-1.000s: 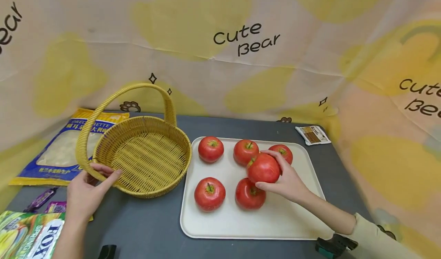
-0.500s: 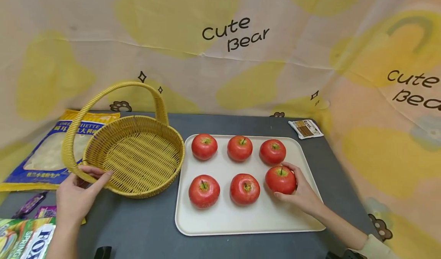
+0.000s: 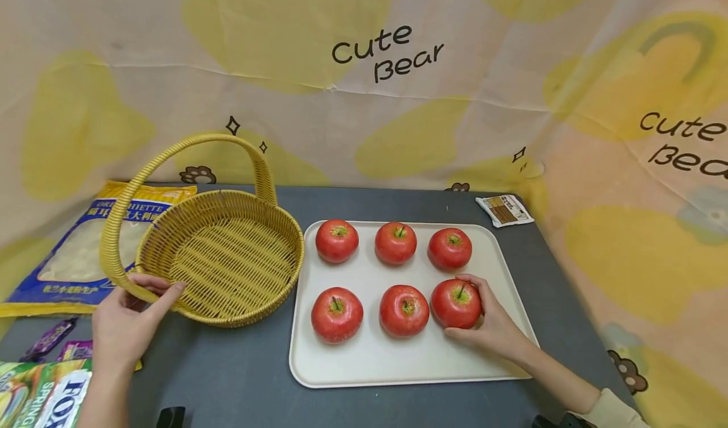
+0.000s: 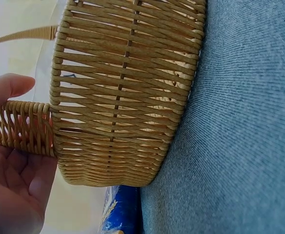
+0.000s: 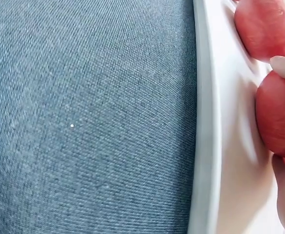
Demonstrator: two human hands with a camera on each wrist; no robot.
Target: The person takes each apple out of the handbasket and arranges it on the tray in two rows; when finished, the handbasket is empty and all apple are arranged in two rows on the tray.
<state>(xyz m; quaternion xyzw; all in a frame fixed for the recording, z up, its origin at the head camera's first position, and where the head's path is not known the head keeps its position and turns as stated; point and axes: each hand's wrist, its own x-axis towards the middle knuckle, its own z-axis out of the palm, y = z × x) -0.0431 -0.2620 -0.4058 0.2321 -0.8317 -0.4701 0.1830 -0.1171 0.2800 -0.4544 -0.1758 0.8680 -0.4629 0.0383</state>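
Note:
My left hand (image 3: 129,317) grips the handle of a yellow woven basket (image 3: 236,260) near where it joins the rim; the left wrist view shows thumb and fingers around the handle base (image 4: 23,126). Nothing lies inside the basket. My right hand (image 3: 493,327) holds a red apple (image 3: 457,305) at the front right of a white tray (image 3: 364,368), thumb on its near side and fingers behind. Other red apples stand on the tray in two rows, among them the front middle apple (image 3: 404,312) right beside the held one and the back right apple (image 3: 450,249).
A blue and yellow pasta bag (image 3: 68,270) lies behind the basket at left. Purple-wrapped candies (image 3: 50,339) and a green snack bag (image 3: 42,393) are at front left. A small white packet (image 3: 504,211) sits at the back right, near the patterned cloth wall (image 3: 273,48).
My right hand has brought the apple from above the front middle apple to the tray's front right, then slightly left beside that apple. My left hand keeps its grip on the basket.

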